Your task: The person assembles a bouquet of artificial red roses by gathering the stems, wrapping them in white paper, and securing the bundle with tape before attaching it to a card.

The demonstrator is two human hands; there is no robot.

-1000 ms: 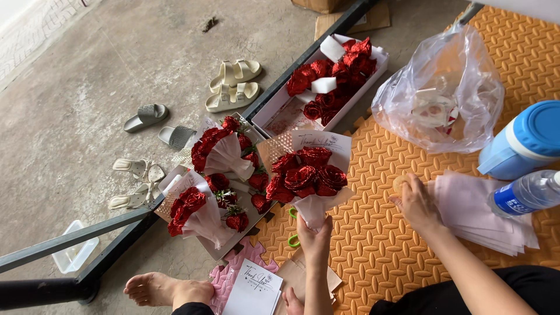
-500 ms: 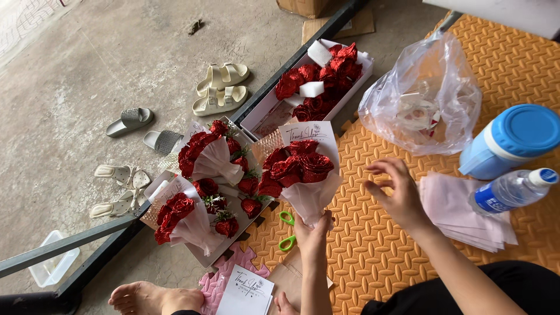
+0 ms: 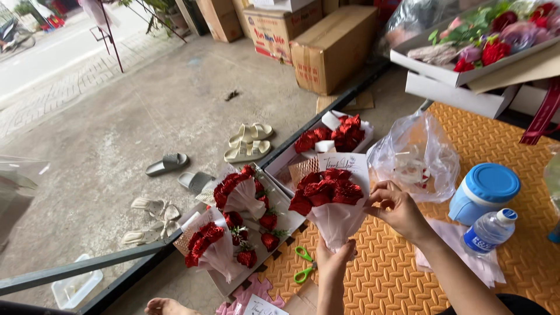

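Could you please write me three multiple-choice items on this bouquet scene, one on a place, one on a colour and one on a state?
1. Where do the green scissors lie?
A. on the orange mat
B. on the concrete floor
C. in the plastic bag

2. What colour is the lid of the blue jug?
A. red
B. blue
C. white

3. How does the left hand stand to the red bouquet?
A. apart from it
B. flat on top of it
C. gripping its wrapped stem from below

Answers: 1 A, the scissors rest on the mat beside the tray; 2 B, lid and body are both blue; 3 C, the fingers close round the pale wrap.
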